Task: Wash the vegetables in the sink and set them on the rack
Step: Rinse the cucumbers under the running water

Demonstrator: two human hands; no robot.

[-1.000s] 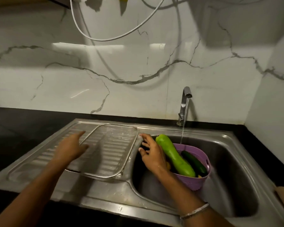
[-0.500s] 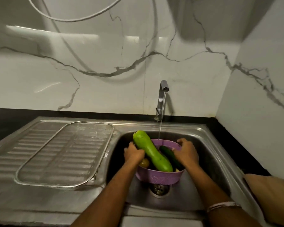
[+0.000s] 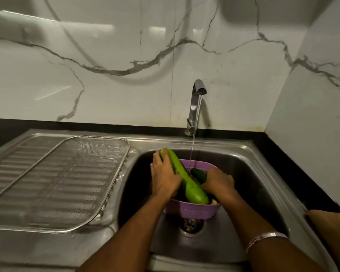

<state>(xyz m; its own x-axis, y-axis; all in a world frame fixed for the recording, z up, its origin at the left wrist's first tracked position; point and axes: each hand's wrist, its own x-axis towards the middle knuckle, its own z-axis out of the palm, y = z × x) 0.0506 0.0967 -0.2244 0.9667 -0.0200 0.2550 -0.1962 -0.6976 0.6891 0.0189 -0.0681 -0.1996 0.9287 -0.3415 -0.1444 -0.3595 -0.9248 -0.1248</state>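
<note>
Head view. Long pale-green gourd [image 3: 186, 181] lies across the round lilac perforated plastic basket [image 3: 192, 210], which stands in the steel sink basin [image 3: 253, 173] just behind the drain [image 3: 190, 225]. Gourd's long axis runs diagonally: thin end up and out over the basket's far-left rim, thick end low at the near-right rim. A dark-green cucumber [image 3: 198, 173] sits in the basket just right of the gourd; a yellowish item at the near rim is too hidden to name.

Left hand [image 3: 165, 177] lies along the gourd's left flank, fingers stretched toward the thin end, palm wrapping loosely; touching, prob. a grip, not a tight fist. Right hand [image 3: 218, 181] is curled, fingers down at the gourd's thick end and the basket interior; what it pinches, if anything, can't be told.

Water from the chrome tap [image 3: 196, 107] falls to the basket's far rim, right of the gourd's thin end.

Judgement: both hands bracket the gourd, so lift w/ two hands; the wire-mesh steel rack [image 3: 67, 183] lies left of the basket on the drainboard, nearer the left hand.
</note>
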